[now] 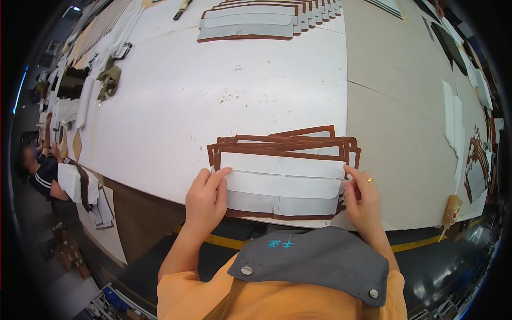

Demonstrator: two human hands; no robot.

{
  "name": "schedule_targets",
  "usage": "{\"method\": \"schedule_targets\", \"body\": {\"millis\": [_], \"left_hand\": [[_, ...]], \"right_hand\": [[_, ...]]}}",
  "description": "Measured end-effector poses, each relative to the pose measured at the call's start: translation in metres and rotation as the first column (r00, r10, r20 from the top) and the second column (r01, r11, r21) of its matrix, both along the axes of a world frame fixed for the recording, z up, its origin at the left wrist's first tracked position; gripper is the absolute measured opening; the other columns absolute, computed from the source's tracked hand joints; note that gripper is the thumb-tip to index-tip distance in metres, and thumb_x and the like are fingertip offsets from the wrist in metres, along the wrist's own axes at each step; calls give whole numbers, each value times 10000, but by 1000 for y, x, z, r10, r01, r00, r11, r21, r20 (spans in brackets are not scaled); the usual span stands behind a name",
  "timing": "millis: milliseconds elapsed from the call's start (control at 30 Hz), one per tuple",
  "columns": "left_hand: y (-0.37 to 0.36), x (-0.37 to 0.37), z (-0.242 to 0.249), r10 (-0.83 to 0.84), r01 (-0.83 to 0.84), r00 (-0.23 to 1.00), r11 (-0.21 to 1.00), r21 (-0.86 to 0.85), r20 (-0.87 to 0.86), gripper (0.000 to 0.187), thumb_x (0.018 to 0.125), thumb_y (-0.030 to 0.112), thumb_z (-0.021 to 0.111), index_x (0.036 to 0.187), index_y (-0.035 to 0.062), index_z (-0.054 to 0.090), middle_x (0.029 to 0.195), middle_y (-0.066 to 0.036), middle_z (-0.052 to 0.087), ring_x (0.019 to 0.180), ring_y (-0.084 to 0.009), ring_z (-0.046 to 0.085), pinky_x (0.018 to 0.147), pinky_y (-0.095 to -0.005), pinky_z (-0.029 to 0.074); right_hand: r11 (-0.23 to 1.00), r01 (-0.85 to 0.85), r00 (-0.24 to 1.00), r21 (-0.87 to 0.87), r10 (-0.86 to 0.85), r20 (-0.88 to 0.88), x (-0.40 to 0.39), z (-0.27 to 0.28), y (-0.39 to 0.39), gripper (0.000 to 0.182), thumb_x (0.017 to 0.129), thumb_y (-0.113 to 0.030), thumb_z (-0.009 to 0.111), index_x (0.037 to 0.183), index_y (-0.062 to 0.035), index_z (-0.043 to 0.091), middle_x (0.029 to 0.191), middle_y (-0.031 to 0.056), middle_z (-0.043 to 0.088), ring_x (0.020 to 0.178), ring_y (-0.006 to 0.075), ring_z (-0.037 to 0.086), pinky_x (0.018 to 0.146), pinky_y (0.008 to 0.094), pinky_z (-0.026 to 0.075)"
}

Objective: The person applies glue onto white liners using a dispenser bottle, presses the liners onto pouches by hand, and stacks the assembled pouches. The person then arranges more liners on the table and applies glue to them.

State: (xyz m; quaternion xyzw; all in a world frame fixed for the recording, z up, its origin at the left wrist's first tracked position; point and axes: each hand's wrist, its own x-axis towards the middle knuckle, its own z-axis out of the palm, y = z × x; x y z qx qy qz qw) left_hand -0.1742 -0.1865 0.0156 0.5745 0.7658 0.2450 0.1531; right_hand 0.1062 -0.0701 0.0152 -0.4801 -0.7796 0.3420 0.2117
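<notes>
A pile of flat white and grey panels with brown edges (282,184) lies at the near edge of the white table. The lower pieces are fanned out at slightly different angles behind the top one. My left hand (207,197) touches the top panel's left side with an extended index finger, the other fingers loosely bent. At the right side, my right hand (362,202), with a ring on one finger, rests its index fingertip on the upper corner, thumb apart from it. Neither hand is closed round a panel.
Overlapping brown-edged panels (248,22) lie at the table's far side. A brush (182,9) is beside them. At the right stands a glue bottle (452,210). Olive cloth (109,82) lies at the left, and another person (45,173) is at the left edge.
</notes>
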Motion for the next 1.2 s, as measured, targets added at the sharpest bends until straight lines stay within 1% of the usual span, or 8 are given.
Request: {"method": "schedule_targets", "body": {"millis": [167, 300, 333, 633, 700, 867, 1000, 1200], "left_hand": [[19, 17, 3, -156, 183, 978, 961, 208, -140, 301, 763, 2, 589, 1061, 36, 609, 820, -67, 518, 715, -218, 495, 669, -356, 396], [27, 36, 4, -330, 353, 930, 925, 138, -162, 370, 808, 62, 571, 1178, 51, 558, 1191, -108, 528, 1079, -268, 496, 934, -396, 340], [23, 37, -2, -372, 385, 910, 922, 39, -183, 425, 827, 116, 568, 1244, 58, 511, 1346, -99, 436, 1255, -276, 387, 1033, -423, 265], [15, 33, -15, -454, 431, 871, 890, -148, -190, 469, 908, 239, 456, 1344, 76, 402, 1462, -100, 270, 1364, -298, 200, 1098, -485, 93], [12, 21, -18, -321, 292, 932, 940, -174, -168, 497, 918, 241, 441, 1371, 59, 344, 1476, -124, 220, 1373, -315, 153, 1095, -499, 65], [9, 13, -31, -92, 89, 995, 994, -65, -48, 579, 920, 206, 407, 1403, -22, 182, 1472, -226, 133, 1382, -348, 84, 1088, -512, 33], [9, 15, -35, -73, 75, 995, 997, 28, -63, 621, 894, 186, 471, 1404, -9, 174, 1464, -218, 157, 1368, -364, 119, 1089, -504, 59], [8, 12, -34, -12, -7, 993, 988, 155, 120, 678, 851, 132, 549, 1397, -7, 171, 1428, -208, 226, 1312, -346, 232, 1073, -476, 162]], "right_hand": [[914, -295, 955, 277, 278, 101, -28, 0, 7, 376, 828, -71, 586, 1200, -48, 540, 1108, 86, 535, 990, 218, 512, 835, 359, 414], [854, -457, 881, 250, 397, 255, -48, -7, 1, 448, 853, -156, 571, 1279, -58, 472, 1370, 73, 410, 1276, 235, 364, 1052, 436, 256], [840, -481, 867, 252, 415, 275, -50, -8, 0, 461, 858, -172, 564, 1293, -63, 457, 1382, 65, 399, 1292, 235, 344, 1061, 442, 242], [853, -492, 807, 174, 372, 460, -32, -21, -6, 507, 899, -282, 482, 1355, -84, 380, 1435, 46, 331, 1341, 222, 272, 1096, 469, 151], [878, -447, 790, 170, 298, 536, -13, -19, -6, 515, 902, -288, 467, 1364, -83, 365, 1443, 49, 316, 1346, 220, 261, 1099, 472, 137], [891, -246, 951, 382, 145, 275, -24, -7, 16, 366, 816, -112, 587, 1168, -26, 533, 1247, 139, 483, 1154, 297, 430, 967, 426, 310], [899, -332, 942, 287, 329, 61, -66, -12, 29, 227, 788, -103, 611, 1003, -49, 561, 946, 72, 534, 913, 231, 476, 814, 366, 349], [894, -446, 895, -33, 447, 16, -74, -11, 54, 77, 792, -81, 593, 858, -85, 552, 827, 48, 505, 859, 222, 461, 869, 359, 316]]}}
